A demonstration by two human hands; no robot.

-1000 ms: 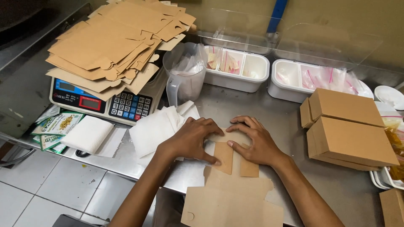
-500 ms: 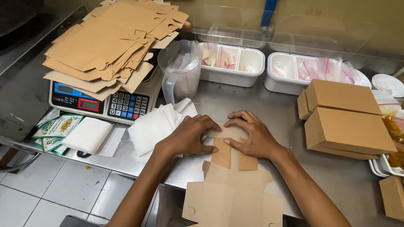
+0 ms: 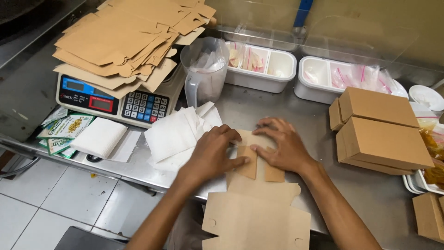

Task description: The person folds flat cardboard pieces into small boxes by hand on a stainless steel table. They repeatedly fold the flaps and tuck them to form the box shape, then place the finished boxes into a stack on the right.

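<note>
A worker's left hand (image 3: pixel 213 150) and right hand (image 3: pixel 283 146) press flat, fingers spread and grasping nothing, on the folded flaps of an unassembled brown cardboard box blank (image 3: pixel 255 210) lying on a stainless-steel counter (image 3: pixel 277 109), its near end overhanging the counter's edge. Just left of the hands lies a pile of white paper sheets (image 3: pixel 178 134). Behind it, a digital scale (image 3: pixel 115 99) carries a stack of flat box blanks (image 3: pixel 125 37), beside a clear plastic jug (image 3: pixel 203 69). Two assembled brown boxes (image 3: pixel 381 132) sit stacked at right, in front of white divided trays (image 3: pixel 319 74) holding small sachets.
</note>
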